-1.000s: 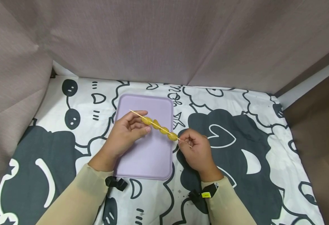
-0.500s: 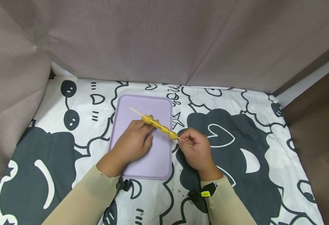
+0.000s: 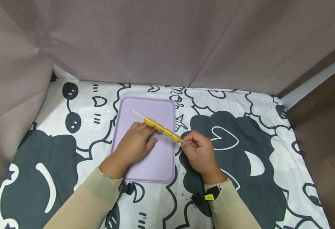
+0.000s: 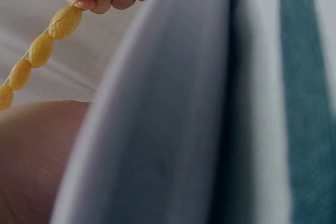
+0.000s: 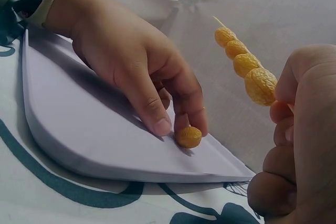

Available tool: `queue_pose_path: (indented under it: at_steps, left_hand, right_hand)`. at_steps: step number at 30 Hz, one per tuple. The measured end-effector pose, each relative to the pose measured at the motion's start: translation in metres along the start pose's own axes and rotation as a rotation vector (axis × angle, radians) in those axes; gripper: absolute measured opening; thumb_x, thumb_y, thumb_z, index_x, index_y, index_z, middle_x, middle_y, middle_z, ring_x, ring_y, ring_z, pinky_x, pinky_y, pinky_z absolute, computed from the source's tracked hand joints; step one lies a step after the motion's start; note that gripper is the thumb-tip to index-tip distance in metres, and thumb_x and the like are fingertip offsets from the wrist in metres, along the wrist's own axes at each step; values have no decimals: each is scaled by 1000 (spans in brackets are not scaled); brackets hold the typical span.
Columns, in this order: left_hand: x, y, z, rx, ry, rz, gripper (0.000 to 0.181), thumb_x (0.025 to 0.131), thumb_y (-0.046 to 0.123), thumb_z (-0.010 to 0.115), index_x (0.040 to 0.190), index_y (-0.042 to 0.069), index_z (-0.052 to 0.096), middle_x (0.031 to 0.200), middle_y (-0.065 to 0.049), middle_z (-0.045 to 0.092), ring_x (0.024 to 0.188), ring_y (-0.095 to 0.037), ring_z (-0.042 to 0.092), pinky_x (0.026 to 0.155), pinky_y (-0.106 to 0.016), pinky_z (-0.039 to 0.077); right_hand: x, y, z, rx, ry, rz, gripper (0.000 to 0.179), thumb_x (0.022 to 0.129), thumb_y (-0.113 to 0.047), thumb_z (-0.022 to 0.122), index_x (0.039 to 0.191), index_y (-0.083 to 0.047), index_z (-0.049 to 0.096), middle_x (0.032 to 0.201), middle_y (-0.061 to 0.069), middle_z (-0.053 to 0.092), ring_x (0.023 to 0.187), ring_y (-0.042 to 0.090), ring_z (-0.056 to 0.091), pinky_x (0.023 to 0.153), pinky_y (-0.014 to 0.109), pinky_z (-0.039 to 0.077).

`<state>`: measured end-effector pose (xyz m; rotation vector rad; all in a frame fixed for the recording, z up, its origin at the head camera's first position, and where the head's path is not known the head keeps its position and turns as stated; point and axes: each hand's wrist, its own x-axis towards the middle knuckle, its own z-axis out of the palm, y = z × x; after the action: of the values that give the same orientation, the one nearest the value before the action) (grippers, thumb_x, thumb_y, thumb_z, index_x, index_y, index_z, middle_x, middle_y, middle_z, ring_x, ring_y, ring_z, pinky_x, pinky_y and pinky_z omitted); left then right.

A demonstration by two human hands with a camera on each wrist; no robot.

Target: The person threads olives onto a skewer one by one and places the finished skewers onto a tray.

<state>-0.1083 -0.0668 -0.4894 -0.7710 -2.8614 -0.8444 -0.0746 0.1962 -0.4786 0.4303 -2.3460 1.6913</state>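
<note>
My right hand (image 3: 200, 154) pinches the lower end of a thin wooden skewer (image 3: 138, 113), which slants up to the left. Several wrinkled yellow balls (image 5: 260, 86) are threaded along it, with the pointed tip bare. Under the skewer, my left hand (image 3: 134, 144) reaches low over the lilac tray (image 3: 150, 167). In the right wrist view its fingers touch a loose yellow ball (image 5: 189, 137) on the tray, and the thumb stands slightly apart from it. From the head, the skewer and hand hide most of that ball. The left wrist view is largely blocked by the tray edge (image 4: 157, 103).
A black-and-white patterned cloth (image 3: 236, 136) covers the table beneath the tray. Grey-brown fabric (image 3: 156, 41) hangs behind it and along the left. A brown panel (image 3: 324, 143) stands at the right.
My left hand has left the upper part of the skewer and come down to the tray, its fingers now at a loose ball. The right hand keeps the skewer nearly still.
</note>
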Motion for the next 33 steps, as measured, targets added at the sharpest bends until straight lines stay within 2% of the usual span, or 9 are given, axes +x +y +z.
queue_pose_path:
  at_steps: [5,9,12,16,19,22,25,28,33]
  left_hand:
    - [1,-1,1,-22,-5,-8,29,105,31,81,131,18,77,141,-3,76,112,-33,66,105,-48,57]
    - [1,-1,1,-37,7,-14,27,105,29,81,129,18,80,140,-3,76,110,-31,67,102,-48,59]
    - [0,0,-1,-108,31,-57,24,106,31,79,126,17,79,129,-3,78,107,-28,69,100,-45,60]
    - [-1,-1,-6,-368,112,-206,17,105,29,81,117,16,79,101,0,76,89,-19,67,80,-33,59]
    - [-1,-3,-11,-629,200,-303,22,101,17,84,121,11,79,99,-1,76,83,-14,65,72,-22,57]
    - [0,-6,-14,-891,272,-349,33,97,3,83,128,2,74,106,-4,77,90,-12,69,77,-16,61]
    - [-1,-7,-18,-1094,326,-350,33,95,-8,78,127,-3,69,111,-6,75,96,-13,70,83,-17,64]
    - [-2,-8,-21,-1206,380,-322,31,97,-13,74,123,2,70,112,-1,74,95,-11,69,80,-16,62]
    - [-3,-11,-21,-1434,466,-201,42,98,-20,66,122,13,76,108,1,74,96,-9,68,81,-16,61]
  right_hand:
    - [1,-1,-1,7,-6,-1,20,92,11,67,83,-7,70,64,1,55,53,4,41,42,23,32]
    - [1,-1,-1,9,-5,-1,20,92,11,67,83,-7,70,64,1,56,53,4,41,42,23,33]
    - [1,-1,-2,21,-2,-3,21,91,13,67,83,-6,70,64,1,56,54,3,41,42,23,33]
    - [0,-1,-3,49,9,-10,22,88,15,66,83,-5,70,64,1,55,53,2,41,41,24,33]
    - [0,-1,-5,57,16,-14,22,86,16,64,82,-5,70,63,0,53,53,2,40,41,25,32]
    - [0,0,-5,52,17,-14,22,85,16,63,82,-5,70,62,-2,52,53,2,40,41,25,32]
    - [1,0,-6,45,14,-14,22,85,16,63,82,-5,70,62,-2,53,53,2,40,41,26,32]
    - [1,0,-7,30,20,-21,22,86,16,64,82,-4,70,63,-2,54,52,3,41,41,25,33]
    - [1,2,-11,25,44,-30,22,85,17,65,81,-4,70,64,-4,53,51,3,40,41,25,33]
